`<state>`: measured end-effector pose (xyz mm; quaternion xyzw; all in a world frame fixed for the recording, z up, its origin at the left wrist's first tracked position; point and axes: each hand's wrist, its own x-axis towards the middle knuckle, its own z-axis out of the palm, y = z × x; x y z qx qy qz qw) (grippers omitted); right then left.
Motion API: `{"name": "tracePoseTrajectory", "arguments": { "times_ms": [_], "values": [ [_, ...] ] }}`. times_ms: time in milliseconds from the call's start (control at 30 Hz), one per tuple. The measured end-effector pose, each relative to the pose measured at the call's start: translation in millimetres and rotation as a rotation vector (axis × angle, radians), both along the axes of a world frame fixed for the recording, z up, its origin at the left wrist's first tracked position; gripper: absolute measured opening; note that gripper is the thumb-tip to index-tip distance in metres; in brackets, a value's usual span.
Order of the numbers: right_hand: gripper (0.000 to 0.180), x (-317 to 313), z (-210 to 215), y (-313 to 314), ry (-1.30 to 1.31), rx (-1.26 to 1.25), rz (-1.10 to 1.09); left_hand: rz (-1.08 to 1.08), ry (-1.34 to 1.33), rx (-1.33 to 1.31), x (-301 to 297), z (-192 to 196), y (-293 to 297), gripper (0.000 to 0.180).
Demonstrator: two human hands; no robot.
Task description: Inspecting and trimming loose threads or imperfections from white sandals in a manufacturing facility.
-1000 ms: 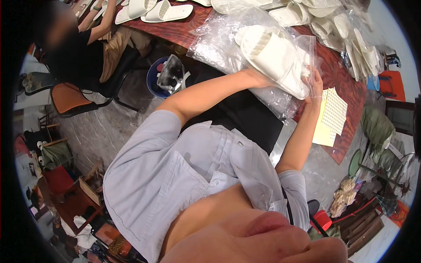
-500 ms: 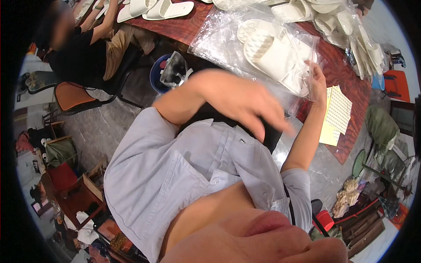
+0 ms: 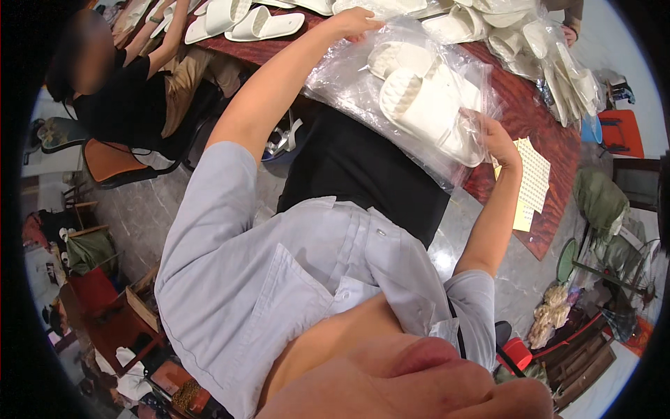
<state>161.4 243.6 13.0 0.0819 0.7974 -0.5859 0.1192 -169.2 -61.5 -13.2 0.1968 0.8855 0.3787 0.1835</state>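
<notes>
Right hand (image 3: 497, 140) bends inward at the wrist, its forearm rising steeply from the lower right, with the fingers turned left and closed on the near right end of a clear bag (image 3: 466, 61), over the slipper ends inside. Film covers part of the fingertips, so their exact hold is hard to make out.

Left hand (image 3: 352, 22) stretches far forward, the arm long and slanting up across the left side, palm turned down and fingers pointing right, just past the bag's far left edge. Whether those fingers are together on something cannot be told.

Two white slippers (image 3: 436, 105) lie in the bag between the hands, one partly over the other, their quilted footbeds toward the left hand and their other ends by the right. Beneath them, more clear plastic (image 3: 338, 80) spreads over the edge of a red-brown table (image 3: 527, 115).

Yellowish sheets (image 3: 534, 178) of small labels lie just beyond the right wrist. Farther out, loose slippers (image 3: 269, 26) sit left of the left hand, and a heap of bagged slippers (image 3: 520, 31) fills the far right. A co-worker in black (image 3: 115, 105) sits at the left, forearms on the table.
</notes>
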Motion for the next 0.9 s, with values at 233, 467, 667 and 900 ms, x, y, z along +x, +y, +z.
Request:
{"name": "tracePoseTrajectory", "arguments": {
  "times_ms": [233, 467, 667, 900],
  "values": [
    [0.055, 3, 33, -39, 0.117, 1.244, 0.117, -0.182, 0.222, 0.242, 36, 49, 32, 0.050],
    [0.052, -47, -47, -21, 0.649, 0.534, 0.122, -0.313, 0.324, 0.619, 70, 79, 53, 0.039],
    [0.058, -84, -39, -30, 0.613, 0.912, 0.285, -0.265, 0.110, 0.779, 41, 40, 48, 0.032],
    [0.038, -103, -59, -64, 0.816, 0.974, 0.379, -0.207, 0.305, 0.633, 59, 9, 58, 0.015]
  ]
}}
